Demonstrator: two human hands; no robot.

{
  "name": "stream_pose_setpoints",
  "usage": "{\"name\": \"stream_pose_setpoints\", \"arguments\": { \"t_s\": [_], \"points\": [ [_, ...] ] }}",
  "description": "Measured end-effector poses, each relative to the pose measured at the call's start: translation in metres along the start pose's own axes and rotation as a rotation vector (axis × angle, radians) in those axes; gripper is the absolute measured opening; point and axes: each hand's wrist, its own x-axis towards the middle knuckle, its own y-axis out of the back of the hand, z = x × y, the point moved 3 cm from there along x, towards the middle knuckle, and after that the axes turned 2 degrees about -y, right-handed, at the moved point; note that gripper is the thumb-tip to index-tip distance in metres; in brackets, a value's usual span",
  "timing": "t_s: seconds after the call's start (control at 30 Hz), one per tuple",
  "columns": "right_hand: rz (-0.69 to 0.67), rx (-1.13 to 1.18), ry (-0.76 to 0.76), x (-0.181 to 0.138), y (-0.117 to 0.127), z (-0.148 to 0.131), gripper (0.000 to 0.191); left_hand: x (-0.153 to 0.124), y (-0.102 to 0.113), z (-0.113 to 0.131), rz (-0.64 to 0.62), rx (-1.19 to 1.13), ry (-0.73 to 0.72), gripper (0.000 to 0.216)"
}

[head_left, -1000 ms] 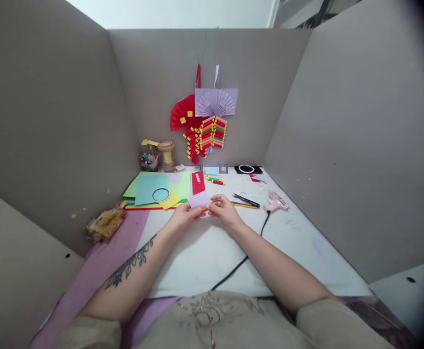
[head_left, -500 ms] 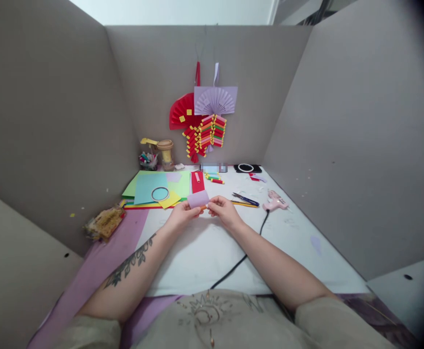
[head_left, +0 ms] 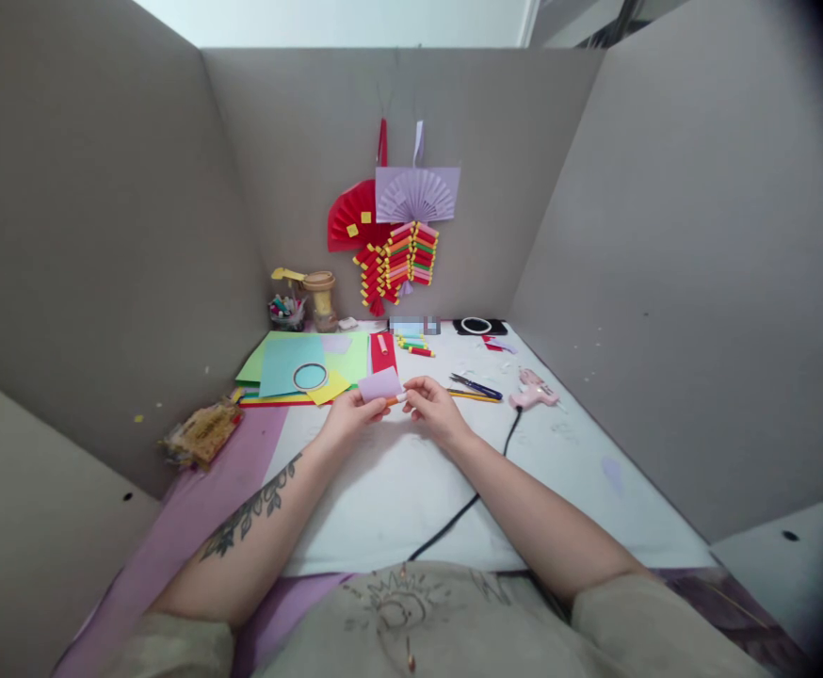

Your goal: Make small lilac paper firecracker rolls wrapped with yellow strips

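Note:
My left hand [head_left: 346,416] and my right hand [head_left: 434,407] meet above the white table [head_left: 383,499], both pinched. Between them they hold a small lilac paper rectangle [head_left: 380,384] and a thin orange stick [head_left: 395,400] with a white tip, which lies along the paper's near edge. The left fingers grip the paper's left side; the right fingers pinch the stick's end. The paper stands up slightly from the fingers, tilted away from me.
A stack of coloured paper sheets [head_left: 298,367] with a tape ring [head_left: 311,377] lies left of the hands. Scissors [head_left: 476,387] and a pink glue gun [head_left: 535,390] with a black cord [head_left: 468,508] lie right. Paper fans and firecracker strings [head_left: 401,235] hang on the back wall.
The lilac paper has shifted slightly left and tilted as the fingers work it round the stick; both hands stay in nearly the same place.

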Motion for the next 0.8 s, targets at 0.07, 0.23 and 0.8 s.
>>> {"name": "stream_pose_setpoints", "arguments": {
  "t_s": [0.07, 0.23, 0.8],
  "points": [
    [-0.062, -0.003, 0.085, 0.000, 0.000, -0.003, 0.030, 0.000, 0.001, 0.000, -0.003, -0.074, 0.039, 0.030],
    [-0.185, -0.200, 0.237, -0.002, 0.002, -0.005, 0.032, 0.002, 0.002, -0.006, -0.040, -0.194, 0.153, 0.024],
    [0.021, -0.060, 0.123, 0.001, 0.006, 0.000, 0.025, -0.004, -0.001, 0.010, 0.013, 0.370, -0.276, 0.036]
  ]
}}
